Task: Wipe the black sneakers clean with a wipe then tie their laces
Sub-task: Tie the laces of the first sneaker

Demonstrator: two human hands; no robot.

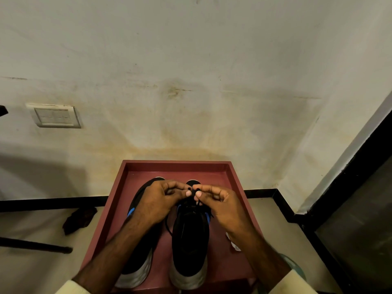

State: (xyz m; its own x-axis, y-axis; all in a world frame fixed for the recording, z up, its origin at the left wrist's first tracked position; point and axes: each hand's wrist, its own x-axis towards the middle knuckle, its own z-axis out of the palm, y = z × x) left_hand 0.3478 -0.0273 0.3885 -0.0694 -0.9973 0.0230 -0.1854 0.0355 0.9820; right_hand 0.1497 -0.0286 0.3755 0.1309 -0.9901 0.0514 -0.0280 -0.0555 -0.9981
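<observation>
2 black sneakers stand side by side in a red tray on the floor, toes toward the wall, grey heels nearest the camera. The left sneaker lies partly under the left forearm; a blue accent shows on its side. The right sneaker is the one being worked on.

Left hand: fingers curled, thumb and forefinger pinching a black lace end above the right sneaker's lacing. Right hand: likewise curled, thumb and forefinger pinching the other lace end. The 2 pinches sit just beside each other, thumbnails nearly touching. The laces trail down from the hands, 1 strand looping out over the tray floor between the 2 sneakers. Whether a knot has formed cannot be told; the fingers hide it.

A crumpled white wipe lies in the tray, right of the right sneaker, partly hidden by the right wrist.

Outside the tray, a dark rag lies on the floor to the left. A switch plate is fixed to the stained wall.
</observation>
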